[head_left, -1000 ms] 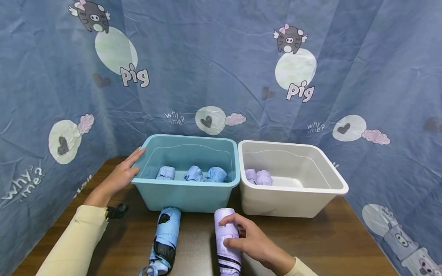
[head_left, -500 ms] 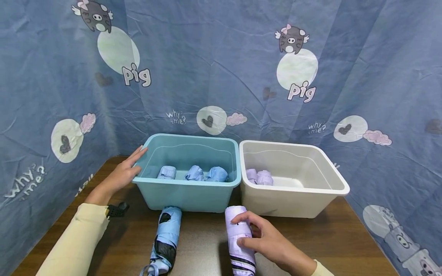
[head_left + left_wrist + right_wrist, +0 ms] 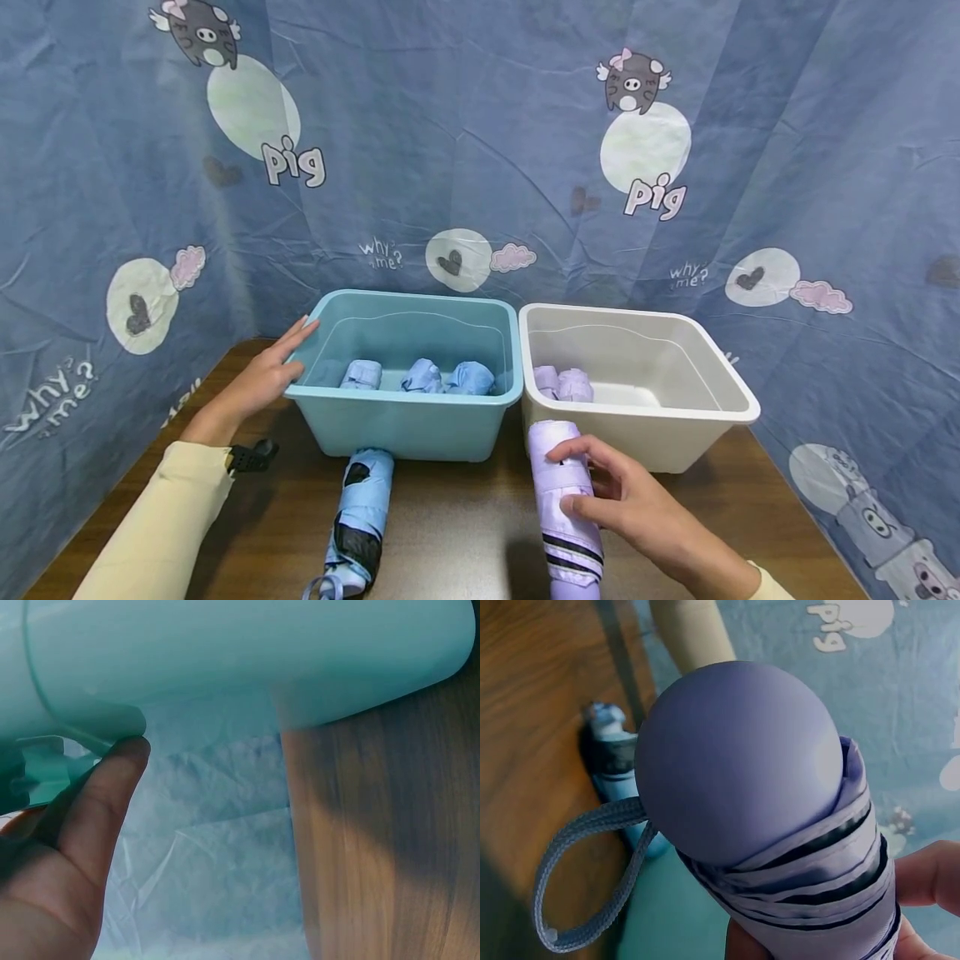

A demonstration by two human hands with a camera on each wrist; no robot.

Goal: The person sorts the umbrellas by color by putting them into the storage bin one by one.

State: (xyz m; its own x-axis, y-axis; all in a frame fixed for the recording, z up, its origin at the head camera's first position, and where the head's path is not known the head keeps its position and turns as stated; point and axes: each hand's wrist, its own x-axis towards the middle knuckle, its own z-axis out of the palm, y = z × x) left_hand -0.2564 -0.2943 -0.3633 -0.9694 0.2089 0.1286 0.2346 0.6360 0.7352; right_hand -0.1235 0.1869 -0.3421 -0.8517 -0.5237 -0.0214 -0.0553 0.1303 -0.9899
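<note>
A folded lilac umbrella (image 3: 564, 500) with dark stripes is gripped from its right side by my right hand (image 3: 645, 508). It is tilted slightly, its top end overlapping the white bin's front wall in the head view. The right wrist view shows its round handle end (image 3: 739, 761) and grey wrist loop (image 3: 585, 870). My left hand (image 3: 258, 383) holds the left rim of the teal bin (image 3: 397, 425); in the left wrist view the thumb (image 3: 105, 802) presses at the rim's underside. A folded blue umbrella (image 3: 360, 521) lies on the table before the teal bin.
Several rolled blue umbrellas (image 3: 422, 377) lie in the teal bin. The white bin (image 3: 637, 437) beside it holds two lilac rolled umbrellas (image 3: 574, 386) at its left end. A blue printed cloth (image 3: 465, 150) hangs behind the wooden table (image 3: 442, 533).
My right hand has carried the lilac umbrella to the right and upward, from before the teal bin to before the white bin. The left hand stays at the teal rim.
</note>
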